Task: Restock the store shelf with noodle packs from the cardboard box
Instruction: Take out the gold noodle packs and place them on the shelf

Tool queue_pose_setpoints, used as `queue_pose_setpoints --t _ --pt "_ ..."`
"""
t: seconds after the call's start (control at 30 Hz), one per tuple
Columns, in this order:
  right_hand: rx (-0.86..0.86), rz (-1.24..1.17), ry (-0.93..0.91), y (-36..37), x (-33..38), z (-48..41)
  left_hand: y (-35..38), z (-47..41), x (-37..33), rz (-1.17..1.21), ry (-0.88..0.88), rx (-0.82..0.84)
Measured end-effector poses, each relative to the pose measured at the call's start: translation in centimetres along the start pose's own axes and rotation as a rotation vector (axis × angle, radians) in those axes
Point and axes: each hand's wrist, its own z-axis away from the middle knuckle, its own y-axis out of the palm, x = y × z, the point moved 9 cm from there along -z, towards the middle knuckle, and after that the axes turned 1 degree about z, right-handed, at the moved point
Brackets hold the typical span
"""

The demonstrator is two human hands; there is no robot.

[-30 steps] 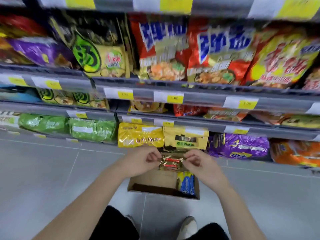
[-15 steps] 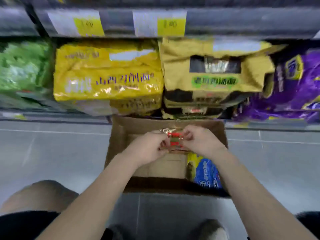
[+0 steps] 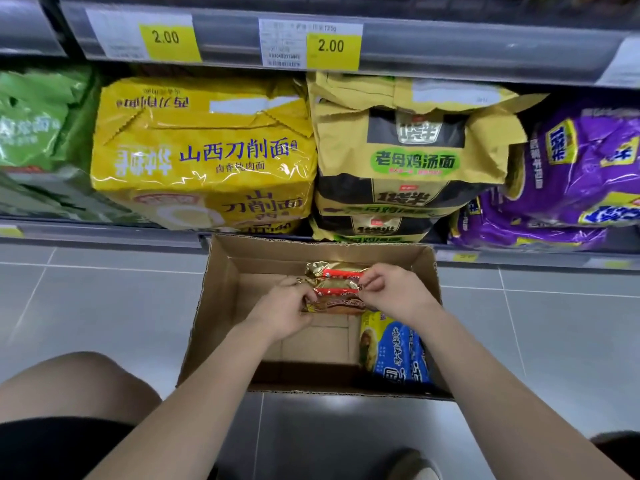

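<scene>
Closer now than before: gold noodle pack (image 3: 337, 285) over cardboard box (image 3: 221, 306), still pinched at both ends by left hand (image 3: 284, 306) and right hand (image 3: 394, 289).

You are looking at 1 cardboard box (image 3: 221, 306) and working in it with 2 hands, the left hand (image 3: 287, 308) and the right hand (image 3: 393, 292). Between them you are holding gold-and-red noodle packs (image 3: 337, 273); 2 red bands are showing, so at least 2 packs, the exact number being unclear. Blue packs (image 3: 394, 348) are standing in the box's corner, 1 or perhaps 2. On the shelf (image 3: 104, 233) you are facing 3 stacked mustard-and-black packs (image 3: 412, 147), at least 1 yellow multipack (image 3: 207, 154), at least 2 purple packs (image 3: 588, 157) and at least 2 green packs (image 3: 31, 123). Above them 2 yellow price tags (image 3: 165, 37) are reading 2.00
</scene>
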Motion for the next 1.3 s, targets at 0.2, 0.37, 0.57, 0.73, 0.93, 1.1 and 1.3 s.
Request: queue_pose_setpoints --t 0.2,0.37,0.57,0.73,0.93,1.1,1.3 --pt "-0.014 -0.035 0.013 0.8 -1.1 -0.6 0.3 -1.7 1.8 0.064 -0.132 -0.129" --pt "-0.048 -0.065 0.027 0.7 -1.8 -1.1 1.8 -3.2 2.3 0.123 -0.179 -0.135" --pt "-0.126 -0.064 0.043 -0.1 -2.3 -1.5 3.0 -4.2 3.1 -0.015 -0.203 -0.100" --pt "-0.155 -0.030 0.072 -0.5 -3.2 -2.0 4.2 -4.9 3.5 0.263 -0.237 -0.126" --pt "-0.189 -0.017 0.071 -0.6 -3.3 -2.1 5.0 -4.6 3.1 0.363 -0.212 -0.143" --pt "-0.210 -0.018 0.076 -1.0 -3.3 -2.4 4.8 -4.1 3.9 0.408 -0.200 -0.150" --pt "-0.232 0.031 0.084 -0.9 -3.4 -3.4 3.7 -2.1 5.7 0.469 -0.260 -0.017"
